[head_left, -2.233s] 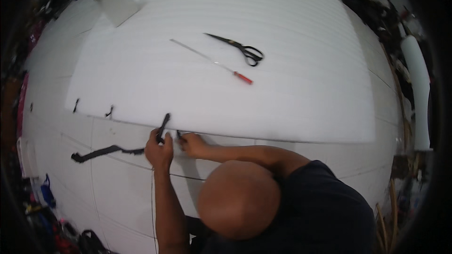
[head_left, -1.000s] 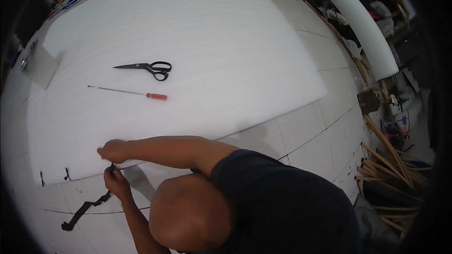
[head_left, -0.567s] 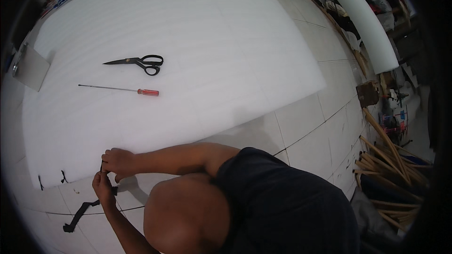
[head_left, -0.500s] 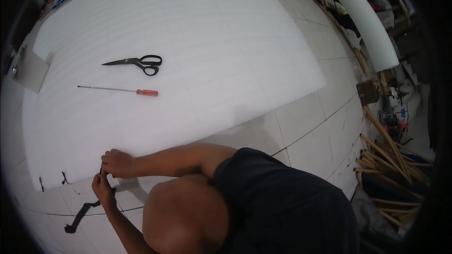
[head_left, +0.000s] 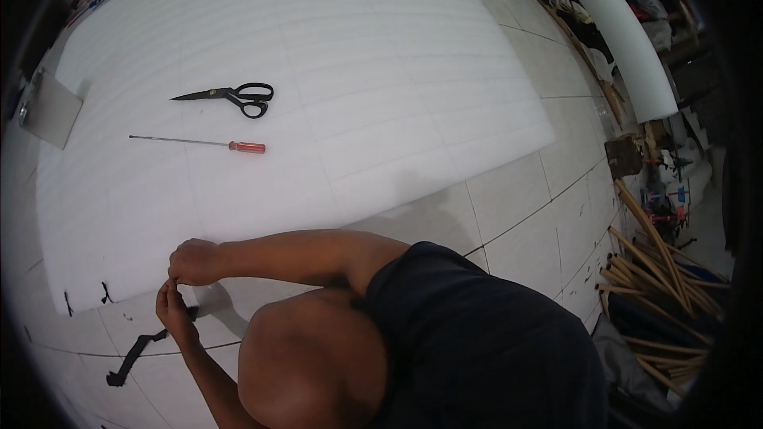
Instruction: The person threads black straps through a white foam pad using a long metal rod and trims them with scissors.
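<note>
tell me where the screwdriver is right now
In the head view, the screwdriver lies on the white sheet, left of the picture's middle, just below the scissors, its red handle toward the right.

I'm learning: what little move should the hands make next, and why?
Perhaps gently part the right hand from the left hand to check: they meet by the white sheet, hiding anything pinched between, and two black ties sit along its edge.

Looks like a workshop to me: beyond the person's fingers [head_left: 166,295], large black shears [head_left: 229,95] and a red-handled screwdriver [head_left: 246,147] lie on a broad white sheet [head_left: 358,103]; far right of those fingers, brown rods [head_left: 668,258] and heaped clutter crowd the tiled floor [head_left: 517,214].
</note>
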A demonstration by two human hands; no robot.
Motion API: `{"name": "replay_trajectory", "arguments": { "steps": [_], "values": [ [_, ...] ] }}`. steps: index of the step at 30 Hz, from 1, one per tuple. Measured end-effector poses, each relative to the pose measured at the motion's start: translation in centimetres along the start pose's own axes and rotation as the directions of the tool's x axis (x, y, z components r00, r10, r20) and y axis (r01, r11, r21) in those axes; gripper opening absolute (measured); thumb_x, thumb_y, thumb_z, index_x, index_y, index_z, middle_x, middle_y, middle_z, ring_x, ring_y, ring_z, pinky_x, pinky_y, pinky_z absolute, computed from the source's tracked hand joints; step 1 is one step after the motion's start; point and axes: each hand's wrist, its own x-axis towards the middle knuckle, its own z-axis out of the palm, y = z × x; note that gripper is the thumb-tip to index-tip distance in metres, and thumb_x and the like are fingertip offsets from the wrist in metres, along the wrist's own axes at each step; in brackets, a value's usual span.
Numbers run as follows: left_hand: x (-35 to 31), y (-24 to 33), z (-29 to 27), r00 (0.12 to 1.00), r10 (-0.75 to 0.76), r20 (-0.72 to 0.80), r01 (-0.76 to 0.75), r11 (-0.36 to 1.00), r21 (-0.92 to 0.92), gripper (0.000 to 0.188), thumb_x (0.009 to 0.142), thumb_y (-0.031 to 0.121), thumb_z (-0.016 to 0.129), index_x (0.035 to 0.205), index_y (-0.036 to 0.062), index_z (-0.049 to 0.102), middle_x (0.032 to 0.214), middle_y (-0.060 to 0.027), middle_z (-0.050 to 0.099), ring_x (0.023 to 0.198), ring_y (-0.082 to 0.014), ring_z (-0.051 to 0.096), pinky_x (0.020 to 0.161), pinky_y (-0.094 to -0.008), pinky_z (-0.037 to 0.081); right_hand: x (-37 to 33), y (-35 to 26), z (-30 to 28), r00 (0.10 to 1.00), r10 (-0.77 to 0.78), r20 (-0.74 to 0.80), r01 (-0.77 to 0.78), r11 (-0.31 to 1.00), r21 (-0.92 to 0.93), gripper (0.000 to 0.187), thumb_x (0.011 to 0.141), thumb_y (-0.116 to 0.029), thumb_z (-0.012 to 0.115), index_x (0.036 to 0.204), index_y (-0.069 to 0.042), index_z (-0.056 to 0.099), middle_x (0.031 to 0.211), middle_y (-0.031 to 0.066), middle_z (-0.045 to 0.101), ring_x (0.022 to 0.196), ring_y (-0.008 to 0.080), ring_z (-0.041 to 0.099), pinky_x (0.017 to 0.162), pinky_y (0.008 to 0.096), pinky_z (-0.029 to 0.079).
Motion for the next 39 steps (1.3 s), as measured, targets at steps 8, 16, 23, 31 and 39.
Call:
{"name": "replay_trajectory", "arguments": {
  "steps": [8,16,23,31,39],
  "values": [
    [-0.1,0.8,0.6,0.936,0.331,0.117,-0.348,0.83,0.435,0.023,0.098,0.017,0.059,0.102,-0.0049,0.063,0.084,-0.0076,0.063,0.078,-0.0132,0.055,0.07,-0.0305,0.044,-0.9,1.2,-0.6,0.952,-0.282,-0.121,0.277,0.959,-0.062,0.014,0.088,-0.022,0.059,0.092,-0.009,0.063,0.089,0.0102,0.062,0.084,0.0323,0.065,0.071,0.0452,0.053],
    [-0.4,-0.3,1.6,0.954,0.283,0.099,-0.298,0.929,0.219,0.019,0.095,0.015,0.062,0.101,-0.0034,0.065,0.087,-0.0035,0.063,0.075,-0.0096,0.05,0.067,-0.0273,0.04,1.0,0.4,-1.1,0.983,-0.173,0.068,0.175,0.984,-0.032,0.015,0.089,-0.021,0.059,0.098,-0.009,0.059,0.094,0.0134,0.062,0.088,0.0352,0.065,0.075,0.0464,0.052],
    [-1.8,-0.6,5.0,0.844,0.518,-0.136,-0.361,0.738,0.57,0.021,0.093,0.015,0.064,0.098,-0.0049,0.066,0.086,-0.0174,0.065,0.075,-0.0309,0.062,0.07,-0.0386,0.049,3.6,1.3,-1.2,0.971,0.088,0.221,-0.081,0.996,-0.044,0.025,0.09,-0.023,0.062,0.1,0.0,0.058,0.099,0.0209,0.067,0.096,0.0389,0.064,0.083,0.0485,0.05],
    [0.0,0.7,1.5,0.988,0.151,0.025,-0.153,0.982,0.11,0.026,0.095,0.018,0.061,0.097,-0.0078,0.067,0.081,-0.0096,0.067,0.077,-0.0133,0.057,0.072,-0.0301,0.047,2.4,3.3,-2.9,0.981,-0.153,0.118,0.104,0.933,0.346,0.039,0.081,-0.013,0.069,0.118,-0.004,0.062,0.107,0.0158,0.06,0.097,0.0291,0.061,0.083,0.0378,0.051],
    [-0.1,1.5,-1.5,0.974,-0.126,0.189,0.091,0.979,0.185,0.024,0.094,0.023,0.066,0.101,0.0013,0.071,0.078,0.0022,0.061,0.069,-0.0065,0.048,0.061,-0.0244,0.039,2.3,-1.8,-3.6,0.979,-0.096,0.18,0.075,0.99,0.119,0.02,0.09,-0.019,0.062,0.107,-0.017,0.072,0.103,0.007,0.063,0.1,0.0264,0.062,0.083,0.0394,0.051]
  ]
}}
